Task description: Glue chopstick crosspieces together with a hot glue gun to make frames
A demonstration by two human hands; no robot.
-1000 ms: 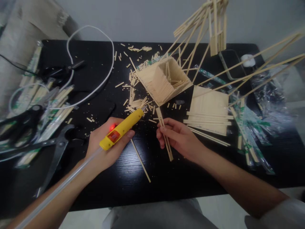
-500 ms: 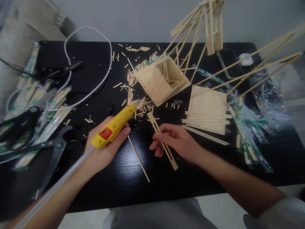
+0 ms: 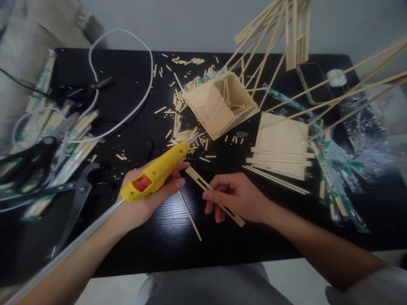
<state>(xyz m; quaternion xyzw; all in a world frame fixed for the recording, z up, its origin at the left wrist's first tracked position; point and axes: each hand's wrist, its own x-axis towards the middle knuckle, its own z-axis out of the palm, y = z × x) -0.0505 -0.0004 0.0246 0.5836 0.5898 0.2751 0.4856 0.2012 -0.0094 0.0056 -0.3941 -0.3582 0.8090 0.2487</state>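
A yellow hot glue gun [image 3: 159, 171] lies in my left hand [image 3: 143, 207], its nozzle pointing away to the upper right and a pale cord or glue stick trailing from its back along my forearm. My right hand [image 3: 237, 197] pinches a few thin wooden sticks [image 3: 199, 178] joined side by side with a narrow gap. The far end of these sticks reaches the fingertips of my left hand, below the nozzle; whether they touch cannot be made out. One loose stick [image 3: 190, 218] slants across the black table between my hands, its upper end hidden by the left thumb.
Beyond my hands is a stick-built box on a square base [image 3: 219, 123], with cut bits [image 3: 182, 135] around it. To the right are a flat stick panel [image 3: 282, 135] and plastic wrappers [image 3: 346, 186]. Pliers [image 3: 81, 188], scissors [image 3: 34, 156] and packaged chopsticks [image 3: 68, 169] lie left.
My right hand has swung the joined sticks leftward, so their far end now meets my left fingers. The glue gun shifted slightly right, and the whole view moved a little.
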